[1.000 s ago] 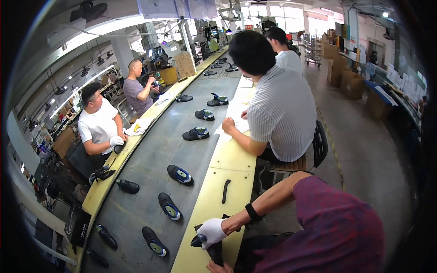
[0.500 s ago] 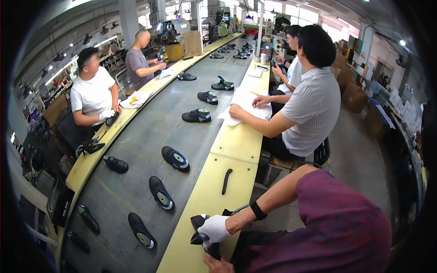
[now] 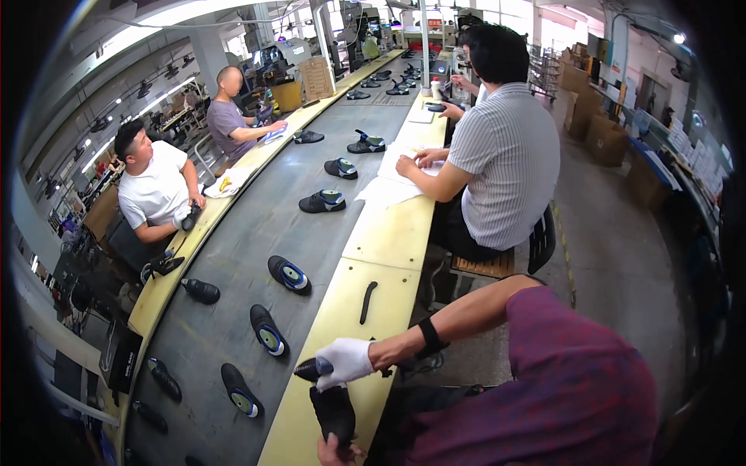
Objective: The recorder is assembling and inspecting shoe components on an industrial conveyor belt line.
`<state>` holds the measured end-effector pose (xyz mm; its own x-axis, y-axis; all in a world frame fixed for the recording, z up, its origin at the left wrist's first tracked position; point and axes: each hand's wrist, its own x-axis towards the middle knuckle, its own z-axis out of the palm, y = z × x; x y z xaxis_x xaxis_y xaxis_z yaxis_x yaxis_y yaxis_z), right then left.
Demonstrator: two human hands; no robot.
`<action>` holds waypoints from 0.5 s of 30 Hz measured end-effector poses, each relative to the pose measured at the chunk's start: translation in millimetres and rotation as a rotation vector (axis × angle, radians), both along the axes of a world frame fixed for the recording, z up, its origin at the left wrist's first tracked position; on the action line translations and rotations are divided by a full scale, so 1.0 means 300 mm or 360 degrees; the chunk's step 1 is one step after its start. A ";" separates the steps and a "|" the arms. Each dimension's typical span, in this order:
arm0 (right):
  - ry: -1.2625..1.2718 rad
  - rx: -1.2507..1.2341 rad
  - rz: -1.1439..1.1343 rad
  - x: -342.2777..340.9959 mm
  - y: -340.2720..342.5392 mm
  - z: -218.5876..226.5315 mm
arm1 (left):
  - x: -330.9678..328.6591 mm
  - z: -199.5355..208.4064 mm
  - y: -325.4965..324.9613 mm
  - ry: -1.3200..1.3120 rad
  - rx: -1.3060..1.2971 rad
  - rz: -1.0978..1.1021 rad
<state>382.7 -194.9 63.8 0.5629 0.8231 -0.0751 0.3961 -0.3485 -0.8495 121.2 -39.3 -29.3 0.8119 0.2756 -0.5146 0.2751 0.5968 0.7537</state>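
Note:
A black shoe [image 3: 334, 415] is tilted over the yellow bench near its lower end. My left hand [image 3: 339, 450], bare and partly cut off by the lower edge, grips the shoe's near end. At the shoe's far end is my right hand [image 3: 346, 363], in a white glove with a black band on its wrist. Its fingers are closed round a dark, ribbed piece [image 3: 308, 370]; whether that belongs to the shoe is unclear. Farther up the bench lies a curved black strip [image 3: 368, 303].
Black shoes, one of them a shoe with a green insole [image 3: 268, 330], lie along the grey conveyor [image 3: 233, 303] to the left. A person in a striped shirt [image 3: 505, 155] sits farther along my side. Across, a person in white [image 3: 159, 186] handles a dark shoe [image 3: 190, 217].
My gloved right hand has moved up and left with the dark piece. More of the black shoe now shows between my hands. The whole view has shifted slightly.

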 end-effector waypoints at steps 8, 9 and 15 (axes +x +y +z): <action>-0.0258 -0.0257 0.0044 0.064 -0.013 -0.014 | 0.003 -0.203 0.095 0.0014 0.0336 0.0542; -0.0277 -0.0300 0.0049 0.051 -0.022 0.023 | 0.039 -0.154 0.108 0.0005 0.0560 0.0453; -0.0231 -0.0559 0.0472 -0.043 0.252 0.092 | -0.009 -0.161 0.193 0.0231 0.0475 0.0519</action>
